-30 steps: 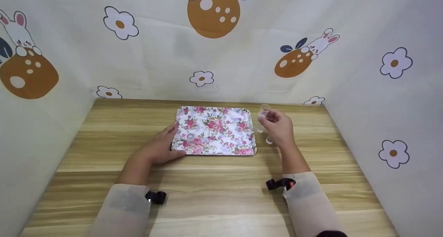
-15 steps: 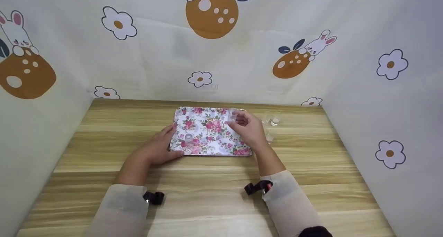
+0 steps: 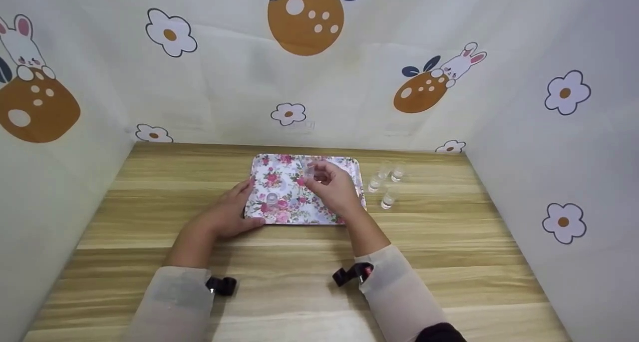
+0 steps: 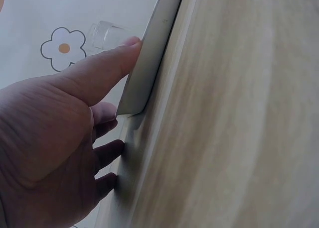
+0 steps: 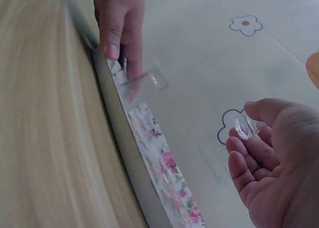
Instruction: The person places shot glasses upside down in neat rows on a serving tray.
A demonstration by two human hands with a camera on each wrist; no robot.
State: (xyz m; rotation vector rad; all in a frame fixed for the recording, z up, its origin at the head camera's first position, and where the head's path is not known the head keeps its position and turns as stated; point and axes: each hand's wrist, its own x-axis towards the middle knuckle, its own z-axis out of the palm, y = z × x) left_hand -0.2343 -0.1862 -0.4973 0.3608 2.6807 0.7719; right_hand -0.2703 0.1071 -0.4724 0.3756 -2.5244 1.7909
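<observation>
My left hand (image 3: 227, 209) grips the near left corner of a floral tray (image 3: 329, 217), its thumb on the front rim and the fingers along the left side. On the tray near that hand stands a small clear shot glass (image 3: 272, 199); in the right wrist view this glass (image 5: 157, 78) seems upside down, thick base up. Over the tray's middle, my right hand (image 3: 337, 189) pinches another clear shot glass (image 3: 307, 170) between thumb and fingers. The thick bottom of the held glass (image 5: 245, 127) shows in the right wrist view, apart from the tray.
Right of the tray, several more clear shot glasses (image 3: 388, 200) stand in a loose group on the wood-grain table (image 3: 279, 282). A printed cloth (image 3: 224, 82) encloses the back and sides of the table.
My right hand has carried a shot glass leftward from the group on the right to above the middle of the tray. The left hand keeps its hold on the tray corner.
</observation>
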